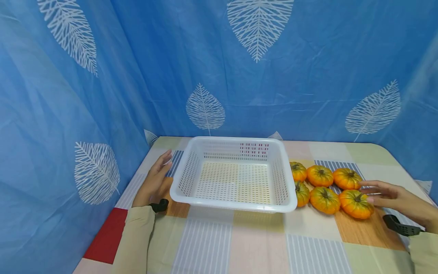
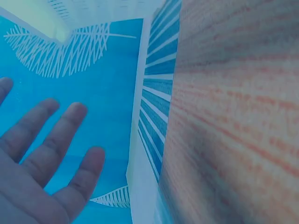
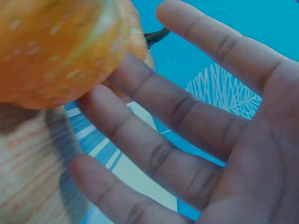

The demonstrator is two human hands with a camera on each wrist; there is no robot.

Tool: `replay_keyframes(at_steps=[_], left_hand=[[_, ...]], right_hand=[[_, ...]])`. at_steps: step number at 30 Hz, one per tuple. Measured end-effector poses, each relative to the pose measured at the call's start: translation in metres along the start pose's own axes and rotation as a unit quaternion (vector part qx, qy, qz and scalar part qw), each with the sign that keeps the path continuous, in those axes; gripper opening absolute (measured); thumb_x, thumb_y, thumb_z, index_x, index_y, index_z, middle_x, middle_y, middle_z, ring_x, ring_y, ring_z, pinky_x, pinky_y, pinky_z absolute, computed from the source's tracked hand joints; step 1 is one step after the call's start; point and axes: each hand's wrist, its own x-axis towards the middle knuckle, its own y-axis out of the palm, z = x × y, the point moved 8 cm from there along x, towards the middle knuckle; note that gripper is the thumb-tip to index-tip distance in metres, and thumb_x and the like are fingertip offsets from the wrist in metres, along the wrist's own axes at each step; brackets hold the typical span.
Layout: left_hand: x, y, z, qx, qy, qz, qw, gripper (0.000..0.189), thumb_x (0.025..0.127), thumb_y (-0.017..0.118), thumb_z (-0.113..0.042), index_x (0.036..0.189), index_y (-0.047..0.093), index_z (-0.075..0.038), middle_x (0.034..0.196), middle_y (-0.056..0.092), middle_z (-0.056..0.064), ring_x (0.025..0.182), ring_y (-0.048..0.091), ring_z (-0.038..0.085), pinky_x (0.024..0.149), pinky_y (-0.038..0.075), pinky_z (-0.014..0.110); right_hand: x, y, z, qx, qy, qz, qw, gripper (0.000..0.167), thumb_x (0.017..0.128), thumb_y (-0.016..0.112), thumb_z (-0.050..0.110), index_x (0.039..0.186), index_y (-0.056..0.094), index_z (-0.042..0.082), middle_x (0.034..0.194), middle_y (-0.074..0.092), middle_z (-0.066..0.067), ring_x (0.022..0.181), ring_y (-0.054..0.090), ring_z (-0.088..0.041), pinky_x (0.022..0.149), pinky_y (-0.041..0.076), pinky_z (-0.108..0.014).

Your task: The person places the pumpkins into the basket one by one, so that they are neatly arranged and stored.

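A white plastic basket [image 1: 236, 205] with slotted walls stands on the table, nothing inside it. Just left of it is my left hand [image 1: 155, 177], fingers extended and holding nothing; the left wrist view shows the spread fingers [image 2: 56, 144]. To the basket's right, several small orange pumpkins sit in two rows. My right hand [image 1: 393, 198] is at the near right pumpkin [image 1: 356, 204], its fingers reaching along that pumpkin's right side. In the right wrist view, the slightly bent fingers [image 3: 159, 154] overlap the lower edge of the pumpkin [image 3: 60, 51], not wrapped round it.
A patchwork-patterned cloth [image 1: 256, 243] covers the table. Blue curtains [image 1: 308, 76] with white leaf prints hang behind the table and along its left side. Both wrists wear black camera straps. The leftmost pumpkins [image 1: 301, 194] stand right against the basket's right side.
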Motion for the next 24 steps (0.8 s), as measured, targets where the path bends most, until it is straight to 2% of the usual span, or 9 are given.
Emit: replay_keyframes(at_steps=[2,4,7,12,14,16,19,21,24], left_hand=[[0.0,0.002,0.001,-0.025,-0.002,0.007,0.9997,0.061,0.117,0.042,-0.016,0.171,0.019,-0.002,0.173,0.02,0.033,0.157,0.024,0.054,0.12,0.027,0.073],[0.001,0.005,0.002,-0.047,-0.012,0.015,0.9987,0.063,0.117,0.043,-0.017,0.172,0.017,-0.004,0.173,0.022,0.032,0.158,0.026,0.052,0.12,0.029,0.074],[0.002,0.01,0.001,-0.068,-0.02,0.024,0.9972,0.065,0.117,0.044,-0.018,0.173,0.015,-0.007,0.173,0.024,0.031,0.157,0.029,0.051,0.118,0.031,0.075],[0.002,0.017,-0.001,-0.08,-0.013,0.04,0.9959,0.065,0.117,0.043,-0.019,0.173,0.014,-0.006,0.174,0.024,0.03,0.155,0.032,0.052,0.119,0.028,0.075],[0.002,0.02,0.0,-0.095,-0.013,0.052,0.9941,0.066,0.116,0.043,-0.019,0.173,0.012,-0.006,0.175,0.023,0.027,0.156,0.03,0.051,0.122,0.024,0.074],[0.002,0.024,0.001,-0.113,-0.021,0.064,0.9912,0.068,0.116,0.044,-0.021,0.174,0.011,-0.01,0.176,0.023,0.024,0.157,0.029,0.048,0.124,0.021,0.073],[0.001,0.029,0.002,-0.129,-0.031,0.079,0.988,0.07,0.116,0.046,-0.023,0.175,0.01,-0.015,0.177,0.023,0.021,0.156,0.031,0.046,0.124,0.024,0.071],[0.001,0.032,0.003,-0.14,-0.042,0.088,0.9852,0.07,0.115,0.047,-0.025,0.175,0.011,-0.021,0.176,0.024,0.018,0.152,0.035,0.045,0.12,0.033,0.069],[0.0,0.035,0.003,-0.145,-0.046,0.095,0.9838,0.071,0.115,0.049,-0.024,0.175,0.012,-0.023,0.174,0.027,0.018,0.144,0.044,0.042,0.111,0.047,0.058]], right_hand=[[0.0,0.004,-0.001,0.006,0.007,0.016,0.9998,0.037,0.114,0.055,0.021,0.149,0.057,0.032,0.15,0.036,-0.052,0.125,0.061,-0.044,0.085,0.061,-0.053],[0.0,0.007,-0.001,0.012,0.011,0.025,0.9995,0.04,0.114,0.055,0.023,0.148,0.054,0.043,0.152,0.028,-0.055,0.127,0.046,-0.068,0.085,0.06,-0.058],[-0.001,0.011,-0.003,0.019,0.012,0.033,0.9992,0.048,0.113,0.057,0.023,0.144,0.046,0.058,0.154,0.021,-0.056,0.131,0.036,-0.075,0.084,0.061,-0.056],[0.0,0.015,-0.007,0.024,-0.001,0.05,0.9985,0.062,0.11,0.063,0.018,0.138,0.041,0.069,0.155,0.018,-0.057,0.129,0.038,-0.074,0.083,0.062,-0.05],[0.002,0.017,-0.01,0.03,-0.009,0.06,0.9977,0.067,0.108,0.065,0.015,0.137,0.042,0.071,0.153,0.034,-0.049,0.132,0.056,-0.047,0.082,0.062,-0.042],[0.003,0.018,-0.013,0.037,-0.017,0.067,0.9969,0.071,0.106,0.066,0.012,0.137,0.043,0.071,0.153,0.053,-0.013,0.125,0.061,-0.017,0.081,0.06,-0.035],[0.004,0.019,-0.016,0.055,-0.028,0.072,0.9955,0.073,0.104,0.068,0.009,0.139,0.045,0.069,0.134,0.042,0.04,0.108,0.045,0.02,0.081,0.058,-0.029],[0.004,0.021,-0.017,0.06,-0.036,0.072,0.9949,0.074,0.104,0.069,0.008,0.139,0.046,0.069,0.124,0.033,0.054,0.108,0.044,0.022,0.08,0.056,-0.027],[0.004,0.022,-0.015,0.061,-0.047,0.071,0.9945,0.076,0.103,0.068,0.006,0.139,0.046,0.069,0.124,0.032,0.055,0.107,0.042,0.025,0.08,0.055,-0.026]])
